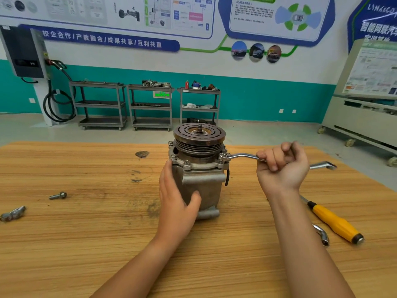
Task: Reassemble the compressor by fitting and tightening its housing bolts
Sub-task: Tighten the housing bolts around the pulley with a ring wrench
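Stood compressor [199, 168] upright at middle of bench [64, 233]. Steadied it with left grip [176, 198], spread flat against its side. Wrapped right grip [281, 166] tight round wrench [240, 157], ring end seated on right-side bolt [222, 157]. Noted loose bolt [58, 195] lying far left.

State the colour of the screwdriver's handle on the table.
Screwdriver handle is yellow with a black collar; head view.
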Demonstrator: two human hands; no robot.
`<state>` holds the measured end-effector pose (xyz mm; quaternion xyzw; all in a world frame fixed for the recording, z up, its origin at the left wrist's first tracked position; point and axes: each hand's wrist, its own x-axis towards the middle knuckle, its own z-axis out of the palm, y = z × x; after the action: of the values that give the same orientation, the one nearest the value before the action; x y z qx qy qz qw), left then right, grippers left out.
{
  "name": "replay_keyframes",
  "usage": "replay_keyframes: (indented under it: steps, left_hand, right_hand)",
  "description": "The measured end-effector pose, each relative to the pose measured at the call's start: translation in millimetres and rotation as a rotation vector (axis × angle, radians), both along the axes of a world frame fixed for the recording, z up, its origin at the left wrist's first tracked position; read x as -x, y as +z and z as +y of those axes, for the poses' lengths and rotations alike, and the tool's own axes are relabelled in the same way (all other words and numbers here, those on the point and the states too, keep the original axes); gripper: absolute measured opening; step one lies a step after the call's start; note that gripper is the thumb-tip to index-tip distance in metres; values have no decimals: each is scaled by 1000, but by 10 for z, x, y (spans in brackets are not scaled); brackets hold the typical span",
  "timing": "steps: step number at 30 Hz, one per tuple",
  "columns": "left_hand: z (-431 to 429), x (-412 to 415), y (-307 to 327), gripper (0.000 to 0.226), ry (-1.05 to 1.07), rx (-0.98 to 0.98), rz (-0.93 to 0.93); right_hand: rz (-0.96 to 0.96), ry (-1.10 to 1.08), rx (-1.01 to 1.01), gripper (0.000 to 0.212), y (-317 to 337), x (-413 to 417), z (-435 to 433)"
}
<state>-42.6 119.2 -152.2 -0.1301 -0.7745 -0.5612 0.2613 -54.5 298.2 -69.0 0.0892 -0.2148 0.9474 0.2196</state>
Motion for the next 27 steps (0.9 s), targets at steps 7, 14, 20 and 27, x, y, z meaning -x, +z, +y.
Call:
replay_keyframes:
  steps: [7,14,20,27]
  left_hand:
    - [13,7,-25,91,18,14,-5]
    - [13,77,-11,65,29,-69,-69]
    - [20,-16,5,88,8,-25,-20]
    - [-2,2,-18,89,4,-18,-14]
  right_hand:
    - [174,-512,-372,42,-200,-405,-513]
    - [492,-1026,-1203,46,-460,-377,-1321]
    - [330,-674,-559,51,225,-591,-1108]
    - [-147,-379,146,39,458,-378,-360]
